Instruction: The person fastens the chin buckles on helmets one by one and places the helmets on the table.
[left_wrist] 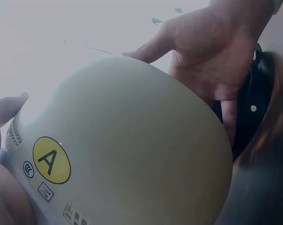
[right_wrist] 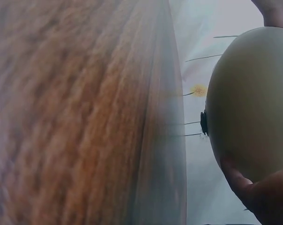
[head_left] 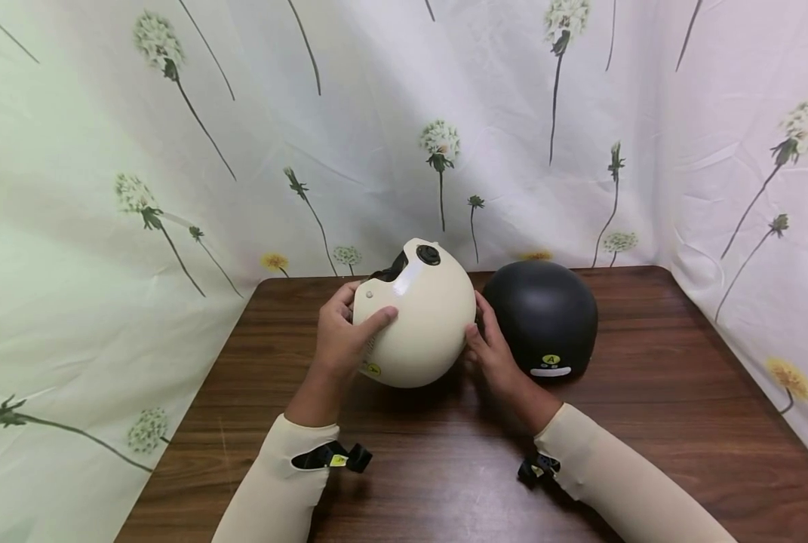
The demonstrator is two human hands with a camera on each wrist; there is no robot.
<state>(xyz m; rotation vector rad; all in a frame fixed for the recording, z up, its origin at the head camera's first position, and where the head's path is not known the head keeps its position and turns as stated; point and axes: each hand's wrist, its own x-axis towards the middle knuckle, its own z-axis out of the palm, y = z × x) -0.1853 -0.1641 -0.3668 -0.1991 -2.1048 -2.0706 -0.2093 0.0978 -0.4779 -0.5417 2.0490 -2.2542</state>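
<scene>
Beside the matte black helmet (head_left: 542,313) on the table (head_left: 437,467), a cream open-face helmet (head_left: 424,324) tilts, grasped in both grips: left hand (head_left: 341,328) clasping its edge, right hand (head_left: 495,353) its rounded shell, likely for steadiness.

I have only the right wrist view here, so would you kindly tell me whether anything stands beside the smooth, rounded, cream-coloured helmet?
Observer: Yes, the head view shows a matte black, dome-shaped helmet on the dark brown wooden table, to the right of the cream-coloured helmet.

Operator: Thank you; does the cream-coloured one carry any marking that I am missing?

Observer: The left wrist view shows a round yellow sticker with a black letter A on its shell.

Operator: And how is it held on the side away from my camera?

Observer: The person's left hand grips it near the rim, its thumb lying on the outer shell.
</scene>
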